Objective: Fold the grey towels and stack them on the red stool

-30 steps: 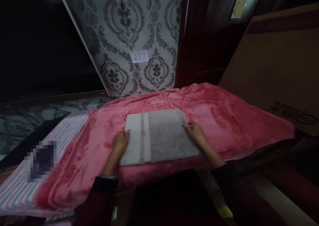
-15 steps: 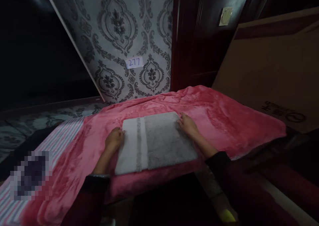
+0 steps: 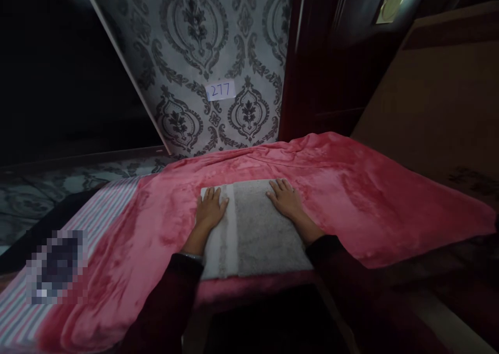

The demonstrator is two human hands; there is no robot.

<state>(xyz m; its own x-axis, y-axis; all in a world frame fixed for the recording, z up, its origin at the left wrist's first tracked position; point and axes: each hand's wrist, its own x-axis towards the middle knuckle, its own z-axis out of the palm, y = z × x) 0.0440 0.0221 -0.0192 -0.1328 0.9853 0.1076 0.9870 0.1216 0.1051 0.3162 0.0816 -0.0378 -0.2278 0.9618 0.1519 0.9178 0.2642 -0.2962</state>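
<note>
A folded grey towel with a paler striped band on its left side lies flat on a pink plush blanket. My left hand rests on the towel's far left part, fingers spread and palm down. On its far right corner lies my right hand, also flat with the fingers apart. Neither hand grips anything; both touch the towel's top. The towel's near edge sits close to the blanket's front edge.
A striped cloth shows at the left, with a blurred dark object on it. Patterned wallpaper bearing a paper label stands behind. A large dark screen is at the left, a cardboard box at the right.
Both hands have gone from holding the towel's left and right edges to lying flat on its top, fingers spread. The view has shifted slightly.
</note>
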